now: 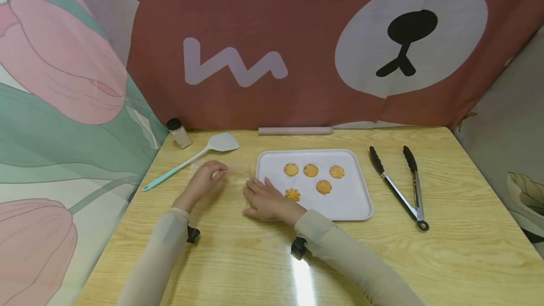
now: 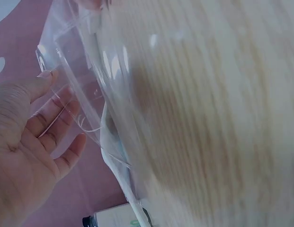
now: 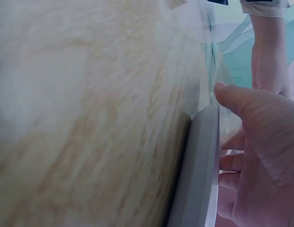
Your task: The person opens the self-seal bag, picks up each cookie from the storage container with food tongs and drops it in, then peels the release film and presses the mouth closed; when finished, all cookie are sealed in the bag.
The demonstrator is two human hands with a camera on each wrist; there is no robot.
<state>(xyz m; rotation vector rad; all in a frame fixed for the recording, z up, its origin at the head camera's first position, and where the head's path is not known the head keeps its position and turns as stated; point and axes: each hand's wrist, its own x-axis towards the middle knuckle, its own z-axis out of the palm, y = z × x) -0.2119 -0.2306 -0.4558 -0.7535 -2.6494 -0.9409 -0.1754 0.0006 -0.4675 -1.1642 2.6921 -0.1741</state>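
The tray (image 1: 340,207), bearing cookies (image 1: 324,186), lies right of the spatula (image 1: 223,142) and left of the tongs (image 1: 398,194).

The plastic (image 2: 73,61) is clear and colourless, the tray (image 1: 350,207) white, the cookies (image 1: 324,186) golden, two dark-flecked, the rest ridged; I see black-and-silver tongs (image 1: 400,195), a white-and-turquoise spatula (image 1: 223,142), a yellowish wood-grained worktop (image 1: 459,249).

Left sleeve (image 1: 155,254): long, pale beige-grey, plain, close-fitting
Right sleeve (image 1: 352,254): matching plain fabric, lightly creased
Left wrist camera (image 1: 193,235): 1, black, small
Right wrist camera (image 1: 299,248): 1, black, boxy
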